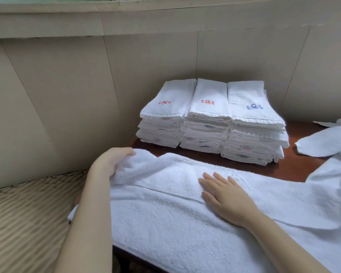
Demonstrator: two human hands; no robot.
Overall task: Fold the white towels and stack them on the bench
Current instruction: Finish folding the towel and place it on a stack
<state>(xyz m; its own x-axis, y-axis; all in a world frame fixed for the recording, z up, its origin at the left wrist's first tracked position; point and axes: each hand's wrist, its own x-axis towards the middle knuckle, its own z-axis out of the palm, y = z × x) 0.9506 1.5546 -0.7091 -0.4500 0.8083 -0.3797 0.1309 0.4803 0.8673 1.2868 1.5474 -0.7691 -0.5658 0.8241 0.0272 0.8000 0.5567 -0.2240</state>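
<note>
Spreading across the near end of the bench (pixel 295 168) is my fluffy white towel (pixel 165 209), partly folded with a seam line across it. My left hand (pixel 111 160) grips its far left corner; my right hand (pixel 222 196) lies flat on top. Three folded stacks (pixel 211 121) sit behind, by the wall.

Two bare forearms in shot, no sleeves down to the frame edge. Left hand (pixel 111 161) and right hand (pixel 225 198): no rings, watch, bands or gloves. Nails short and unpainted on the right fingers (pixel 209 177).
</note>
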